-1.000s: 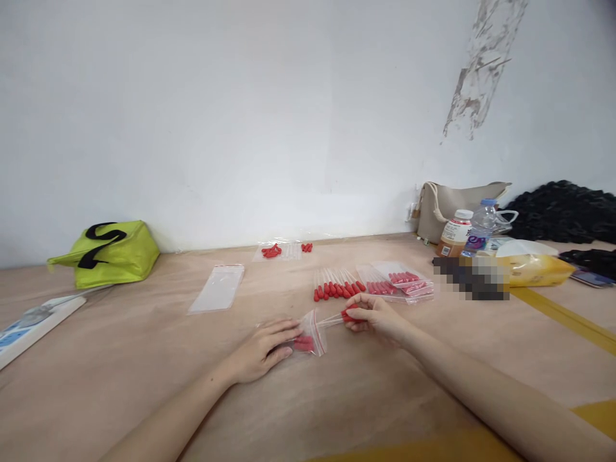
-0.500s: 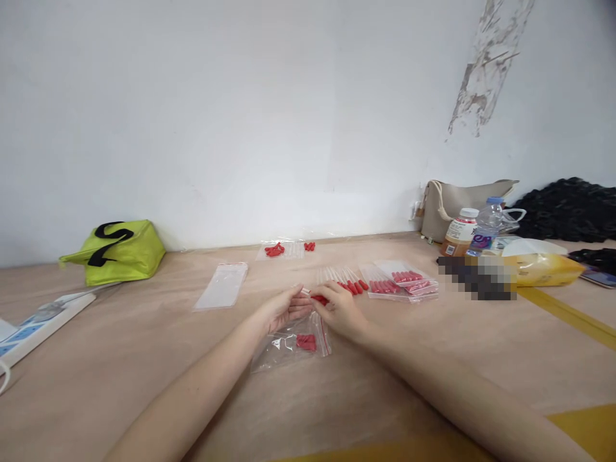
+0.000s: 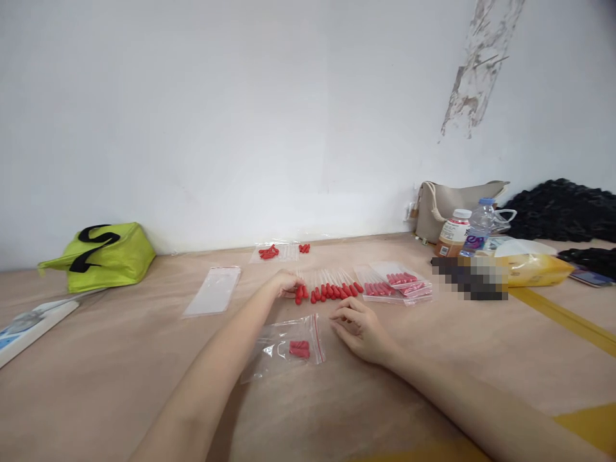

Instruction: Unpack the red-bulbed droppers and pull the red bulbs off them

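Droppers with red bulbs and clear thin tubes (image 3: 335,292) lie in a row, bulbs toward me. At the row's left end, my left hand (image 3: 287,283) has its fingers around the tubes of a few droppers (image 3: 301,294); the fingertips are partly hidden. My right hand (image 3: 360,328) rests below the row with fingers loosely curled and apart, nothing visible in it. Between my arms lies a clear zip bag (image 3: 282,335) with red bulbs (image 3: 299,349) in it. Right of the row are stacked zip bags (image 3: 409,290) holding several red-bulbed droppers.
Flat zip bags (image 3: 213,290) lie to the left. Near the wall are loose red bulbs (image 3: 269,252) on a clear bag. A lime green bag (image 3: 113,256) and a power strip (image 3: 36,327) stand left. Bottles (image 3: 455,234), a yellow packet (image 3: 536,269) and a beige bag (image 3: 462,192) are right.
My hands have parted. The left moved up to the row's left end with droppers; the right drew back down and to the right, its fingers now loose.
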`<state>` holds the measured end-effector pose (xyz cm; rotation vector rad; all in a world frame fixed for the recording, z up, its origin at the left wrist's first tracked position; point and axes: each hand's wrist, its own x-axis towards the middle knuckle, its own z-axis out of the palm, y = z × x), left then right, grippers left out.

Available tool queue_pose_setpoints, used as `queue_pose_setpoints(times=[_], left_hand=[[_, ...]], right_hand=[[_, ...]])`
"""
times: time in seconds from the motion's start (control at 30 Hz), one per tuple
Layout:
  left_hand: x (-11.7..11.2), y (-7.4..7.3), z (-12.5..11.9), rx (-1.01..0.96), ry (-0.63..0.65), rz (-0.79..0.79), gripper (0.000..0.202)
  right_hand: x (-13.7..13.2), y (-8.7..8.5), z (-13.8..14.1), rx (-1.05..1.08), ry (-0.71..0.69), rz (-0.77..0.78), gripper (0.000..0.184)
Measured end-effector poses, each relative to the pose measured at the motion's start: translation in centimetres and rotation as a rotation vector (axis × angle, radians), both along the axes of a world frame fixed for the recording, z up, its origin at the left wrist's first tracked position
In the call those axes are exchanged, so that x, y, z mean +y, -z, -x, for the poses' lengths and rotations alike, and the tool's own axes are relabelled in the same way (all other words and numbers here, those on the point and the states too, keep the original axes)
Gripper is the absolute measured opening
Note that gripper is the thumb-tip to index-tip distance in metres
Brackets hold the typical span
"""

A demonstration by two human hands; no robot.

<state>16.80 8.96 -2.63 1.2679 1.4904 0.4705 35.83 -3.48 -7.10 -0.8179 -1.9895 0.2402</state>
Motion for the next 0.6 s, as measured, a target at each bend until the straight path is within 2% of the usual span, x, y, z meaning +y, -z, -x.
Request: queue_pose_setpoints(times=[0.1,0.23,0.47,0.6], left_hand=[[1.0,0.4,-1.1,0.093,0.031,-0.005,0.030],[1.8,1.0,-1.7,0.201,0.044,-0.041,0.030],[2.3,1.5,-1.1,0.367,-0.045,-0.203,0.025],[1.7,1.3,-0.8,0.422,-0.031,-0.280,0.018]], right_hand=[[-0.3,0.2,-0.2,0.025,0.031,0.062,0.012],[-0.3,0.0,0.0,0.022,0.022,0.114,0.010],[-0.3,0.0,0.0,0.020,0.025,0.170,0.009],[-0.4,0.1,0.2,0.002,0.020,0.188,0.009]])
